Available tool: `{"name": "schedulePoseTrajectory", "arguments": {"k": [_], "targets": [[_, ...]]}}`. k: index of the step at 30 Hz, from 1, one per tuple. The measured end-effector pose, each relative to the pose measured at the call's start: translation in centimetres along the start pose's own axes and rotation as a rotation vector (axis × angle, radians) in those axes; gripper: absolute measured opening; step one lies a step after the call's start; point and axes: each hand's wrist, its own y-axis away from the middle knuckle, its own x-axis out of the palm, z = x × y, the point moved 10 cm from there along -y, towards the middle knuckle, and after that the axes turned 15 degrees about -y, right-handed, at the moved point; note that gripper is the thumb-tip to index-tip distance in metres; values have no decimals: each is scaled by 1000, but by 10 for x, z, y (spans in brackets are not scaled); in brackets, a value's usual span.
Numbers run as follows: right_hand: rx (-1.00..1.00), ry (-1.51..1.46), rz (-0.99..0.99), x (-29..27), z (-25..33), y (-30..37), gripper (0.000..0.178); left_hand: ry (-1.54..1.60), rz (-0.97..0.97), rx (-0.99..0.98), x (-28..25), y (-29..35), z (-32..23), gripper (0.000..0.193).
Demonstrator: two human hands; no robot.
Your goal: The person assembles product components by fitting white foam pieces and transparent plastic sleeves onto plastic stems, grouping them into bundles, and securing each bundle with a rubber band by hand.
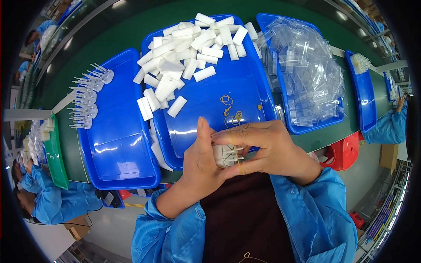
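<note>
My left hand [196, 163] is closed round a white plastic part [222, 155] with thin prongs pointing right, above the near edge of the middle blue tray [201, 101]. Dark curved lines show on the part's face. A yellow rubber band [239, 166] runs down beside the prongs, stretched between the fingers and thumb of my right hand [278, 147]. Whether the band loops fully round the part is hidden by my fingers. Several loose rubber bands [226, 100] lie in the tray just beyond my hands.
White foam blocks [175, 57] heap over the middle tray's far side. At left, a blue tray [118, 153] holds a row of pronged white parts [87, 98]. Clear plastic boxes [311, 70] fill the right tray. Co-workers in blue sleeves [61, 197] sit at both sides.
</note>
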Motion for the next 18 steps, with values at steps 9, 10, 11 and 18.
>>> {"name": "schedulePoseTrajectory", "arguments": {"k": [9,10,11,18], "targets": [[-20,221,-149,-3,0,1,40,241,-42,-159,7,0,17,105],[-43,195,-181,-7,0,1,41,243,-42,-155,5,-1,15,105],[-43,200,-184,-9,0,1,41,431,22,-268,9,0,22,105],[-100,224,-317,-24,0,2,38,1387,132,-561,34,7,22,87]]}}
